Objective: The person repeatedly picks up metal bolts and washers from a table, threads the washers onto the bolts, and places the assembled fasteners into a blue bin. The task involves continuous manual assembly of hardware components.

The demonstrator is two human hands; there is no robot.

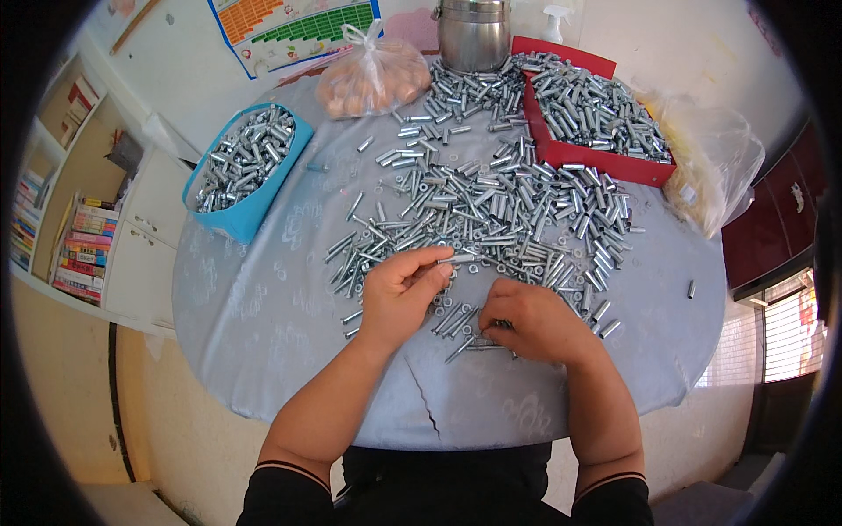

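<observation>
My left hand (399,294) pinches a silvery bolt with a sleeve (458,259) between thumb and fingers, its length pointing to the right. To the right and a little nearer, my right hand (537,323) is closed, fingertips down by the tabletop; whatever it grips is hidden under the fingers. Several long thin bolts (454,319) lie between the hands, with loose nuts and washers around them. Just beyond both hands spreads a large heap of metal sleeves, bolts, nuts and washers (491,206).
A blue bin (237,226) of metal sleeves stands at the left, a red box (605,168) of similar parts at the far right. Behind are a knotted clear bag (373,83), a steel canister (474,39) and a plastic bag (710,162). A grey cloth (254,337) covers the round table.
</observation>
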